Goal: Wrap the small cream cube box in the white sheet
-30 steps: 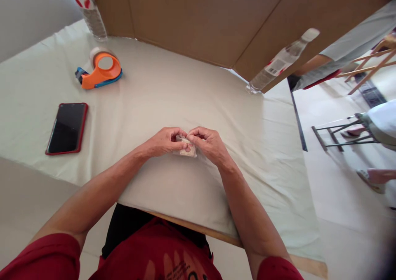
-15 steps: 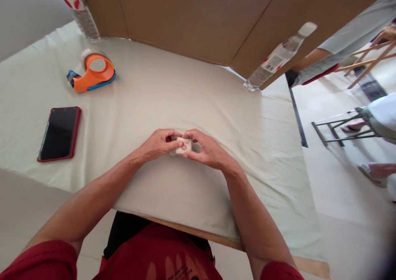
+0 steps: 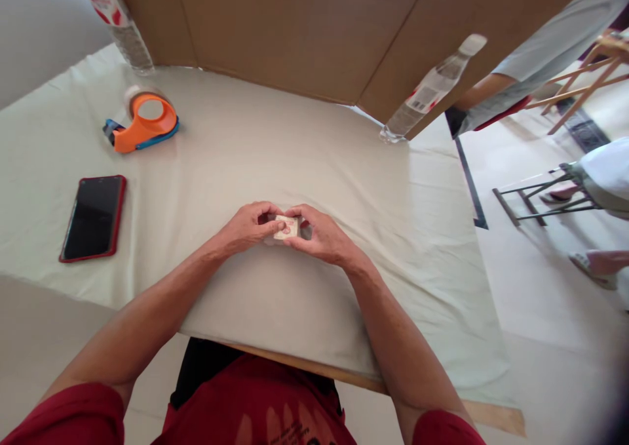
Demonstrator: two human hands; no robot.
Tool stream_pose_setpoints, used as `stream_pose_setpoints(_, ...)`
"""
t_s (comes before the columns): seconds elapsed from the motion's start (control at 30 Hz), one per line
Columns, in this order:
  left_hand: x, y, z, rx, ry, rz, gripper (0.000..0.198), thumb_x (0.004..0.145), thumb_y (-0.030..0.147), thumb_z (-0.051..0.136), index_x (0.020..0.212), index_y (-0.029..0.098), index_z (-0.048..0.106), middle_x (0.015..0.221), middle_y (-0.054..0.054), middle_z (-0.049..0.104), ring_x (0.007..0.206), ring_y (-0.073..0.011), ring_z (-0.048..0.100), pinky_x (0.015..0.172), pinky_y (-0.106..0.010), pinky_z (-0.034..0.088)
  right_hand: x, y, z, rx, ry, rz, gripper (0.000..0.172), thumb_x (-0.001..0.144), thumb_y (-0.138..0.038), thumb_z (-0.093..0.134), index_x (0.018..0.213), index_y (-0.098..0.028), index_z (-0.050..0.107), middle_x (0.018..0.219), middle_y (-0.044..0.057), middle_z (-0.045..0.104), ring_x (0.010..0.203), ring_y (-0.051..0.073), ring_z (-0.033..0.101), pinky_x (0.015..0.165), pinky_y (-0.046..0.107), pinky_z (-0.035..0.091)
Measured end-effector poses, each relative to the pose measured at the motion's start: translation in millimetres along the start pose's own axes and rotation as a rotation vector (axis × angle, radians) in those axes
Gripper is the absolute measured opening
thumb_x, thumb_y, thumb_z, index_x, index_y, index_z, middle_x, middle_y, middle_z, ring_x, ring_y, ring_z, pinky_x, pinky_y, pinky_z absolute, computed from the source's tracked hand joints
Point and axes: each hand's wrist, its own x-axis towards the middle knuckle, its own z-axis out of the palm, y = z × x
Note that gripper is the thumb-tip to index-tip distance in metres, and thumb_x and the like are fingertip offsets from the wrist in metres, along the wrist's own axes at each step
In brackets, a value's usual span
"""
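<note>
Both of my hands meet at the middle of the cloth-covered table [image 3: 344, 189]. Between them is a small pale square packet with a red mark [image 3: 285, 227]. My left hand [image 3: 248, 225] pinches its left side with thumb and fingers. My right hand [image 3: 322, 236] grips its right side, fingers curled round it. Most of the packet is hidden by my fingers. It sits low, at or just above the cloth.
An orange tape dispenser [image 3: 143, 119] lies at the back left, a red-cased phone [image 3: 93, 217] left of my hands. Two clear water bottles [image 3: 118, 22] [image 3: 428, 91] flank a tall cardboard screen [image 3: 304, 32]. To the right, beyond the table edge, are stools and other people's legs.
The packet now looks smaller and more folded between my fingers. My hands stay together and have shifted slightly left in the picture as the camera moved.
</note>
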Motion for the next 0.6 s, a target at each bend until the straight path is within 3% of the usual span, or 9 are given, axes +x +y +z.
stream_pose_setpoints(0.2,0,0,-0.1,-0.01,-0.014,0.002,0.033,0.077,0.044,0.068,0.094,0.016,0.071,0.083,-0.002,0.069,0.072,-0.0149,0.057,0.063,-0.025,0.042,1,-2,-1,-0.089,0.001,-0.034,0.036,0.08,-0.035,0.071,0.112,-0.021,0.064,0.114,0.009,0.071,0.103,0.025,0.065,0.091,0.039,0.048)
stream_pose_setpoints(0.37,1,-4,-1.2,0.002,-0.007,0.038,0.033,0.078,0.045,0.067,0.095,0.016,0.069,0.083,-0.003,0.07,0.071,-0.0147,0.059,0.062,-0.025,0.043,-3,2,-8,-0.071,0.008,-0.091,0.078,0.076,-0.053,0.078,0.143,-0.025,0.05,0.148,0.015,0.054,0.136,0.033,0.052,0.111,0.05,0.04)
stream_pose_setpoints(0.43,1,-5,-1.2,0.006,-0.01,0.041,0.033,0.078,0.045,0.068,0.094,0.016,0.069,0.082,-0.002,0.069,0.069,-0.0142,0.058,0.06,-0.025,0.042,-5,3,-10,-0.099,-0.004,-0.098,0.084,0.076,-0.056,0.078,0.147,-0.026,0.046,0.152,0.015,0.051,0.139,0.034,0.049,0.113,0.052,0.039)
stream_pose_setpoints(0.5,1,-4,-0.8,0.002,-0.005,0.031,0.033,0.077,0.045,0.068,0.093,0.016,0.068,0.08,-0.002,0.069,0.068,-0.0141,0.057,0.06,-0.025,0.042,-5,3,-9,-0.143,-0.001,-0.097,0.078,0.077,-0.053,0.078,0.145,-0.026,0.049,0.147,0.014,0.057,0.135,0.034,0.053,0.112,0.052,0.04)
stream_pose_setpoints(0.6,1,-4,-0.1,-0.012,0.0,0.018,0.034,0.077,0.046,0.069,0.094,0.016,0.068,0.079,-0.001,0.067,0.068,-0.0138,0.056,0.059,-0.024,0.041,-4,0,-4,-0.207,0.027,-0.092,0.053,0.081,-0.042,0.075,0.129,-0.023,0.061,0.127,0.012,0.07,0.118,0.032,0.063,0.104,0.049,0.044)
